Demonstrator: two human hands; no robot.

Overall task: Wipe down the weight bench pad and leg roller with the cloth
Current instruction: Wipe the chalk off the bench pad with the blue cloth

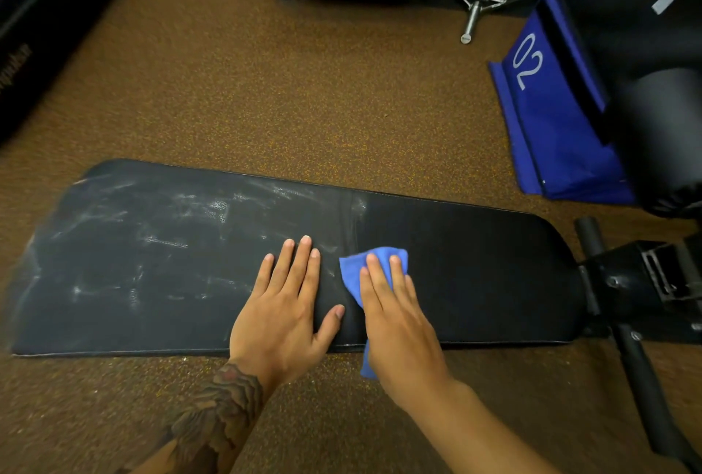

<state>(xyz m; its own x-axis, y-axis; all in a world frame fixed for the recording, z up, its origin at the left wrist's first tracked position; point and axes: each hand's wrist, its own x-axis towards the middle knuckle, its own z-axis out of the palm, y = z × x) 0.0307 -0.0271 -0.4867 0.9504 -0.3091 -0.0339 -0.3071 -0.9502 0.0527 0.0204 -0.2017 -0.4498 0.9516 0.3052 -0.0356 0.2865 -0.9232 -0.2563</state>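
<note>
The right hand (395,321), grip open and fingers flat, presses the blue cloth (374,261) onto the weight bench pad (475,264) near its front edge, probably to scrub. The left hand (288,306), equally flat, steadies the pad just beside it. White smears (182,215) cover the pad's left half, unobstructed; the leg roller (661,139) sits past its right end, beside a blue wedge (551,112).

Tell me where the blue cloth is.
Head view: the blue cloth lies on the bench pad, right of centre, under the right hand, with the left hand flat beside it.
</note>
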